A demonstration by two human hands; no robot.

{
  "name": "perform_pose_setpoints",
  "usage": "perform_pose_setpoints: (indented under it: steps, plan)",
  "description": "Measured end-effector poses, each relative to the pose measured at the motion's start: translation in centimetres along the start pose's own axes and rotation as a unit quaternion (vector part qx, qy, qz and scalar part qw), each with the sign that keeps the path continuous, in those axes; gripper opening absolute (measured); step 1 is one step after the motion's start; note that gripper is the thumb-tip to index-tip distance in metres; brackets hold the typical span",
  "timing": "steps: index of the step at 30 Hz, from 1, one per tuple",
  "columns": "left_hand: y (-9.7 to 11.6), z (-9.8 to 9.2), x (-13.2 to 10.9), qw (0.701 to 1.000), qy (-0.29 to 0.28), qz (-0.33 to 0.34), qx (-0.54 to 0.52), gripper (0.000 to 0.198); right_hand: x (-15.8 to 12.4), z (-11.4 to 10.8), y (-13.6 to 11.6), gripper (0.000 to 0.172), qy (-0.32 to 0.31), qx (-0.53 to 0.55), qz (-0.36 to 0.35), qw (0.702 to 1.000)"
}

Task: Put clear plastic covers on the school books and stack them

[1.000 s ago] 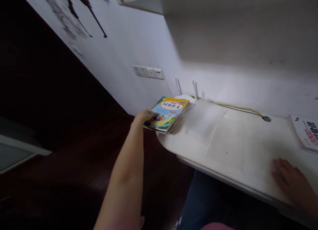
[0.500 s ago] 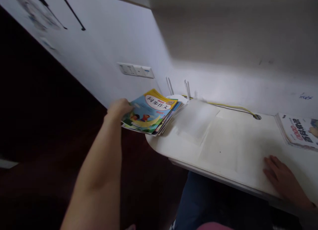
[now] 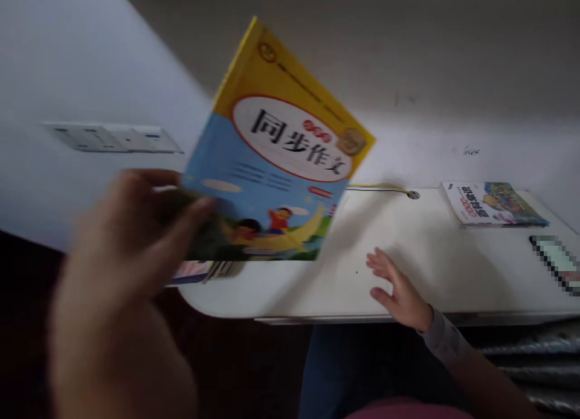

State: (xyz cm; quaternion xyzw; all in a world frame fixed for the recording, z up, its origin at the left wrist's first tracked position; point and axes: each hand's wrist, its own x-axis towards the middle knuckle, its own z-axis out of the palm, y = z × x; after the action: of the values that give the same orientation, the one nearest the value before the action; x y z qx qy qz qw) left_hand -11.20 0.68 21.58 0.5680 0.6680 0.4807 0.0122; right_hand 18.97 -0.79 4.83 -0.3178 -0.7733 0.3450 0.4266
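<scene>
A yellow and blue book with large characters on its cover is held up and tilted in front of me. My left hand grips it at the lower left corner, thumb across the cover and fingers behind. Below it, partly hidden, a stack of books lies at the rounded left end of the white desk. My right hand is at the desk's front edge with fingers apart, holding nothing; whether it touches the surface I cannot tell.
Several booklets with a picture cover lie at the back right of the desk. A pixelated dark-edged thing is at the far right. A yellow cable runs to a round hole. Wall sockets are on the left.
My left hand has lifted the top book off the stack and brought it up towards me. My right hand now shows spread fingers near the desk's front edge. The view has turned.
</scene>
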Motion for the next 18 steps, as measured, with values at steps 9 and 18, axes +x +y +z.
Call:
perform_pose_setpoints:
  steps: [9, 18]
  plan:
    - [3.8, 17.7, -11.0, 0.902, -0.291, -0.027, -0.318, 0.039, -1.7, -11.1, -0.2, 0.049, 0.306, 0.003, 0.134, 0.943]
    - [-1.8, 21.3, -14.5, 0.906, -0.36, 0.208, 0.081, 0.045, -4.5, -15.4, 5.8, 0.046, 0.232, 0.159, 0.321, 0.904]
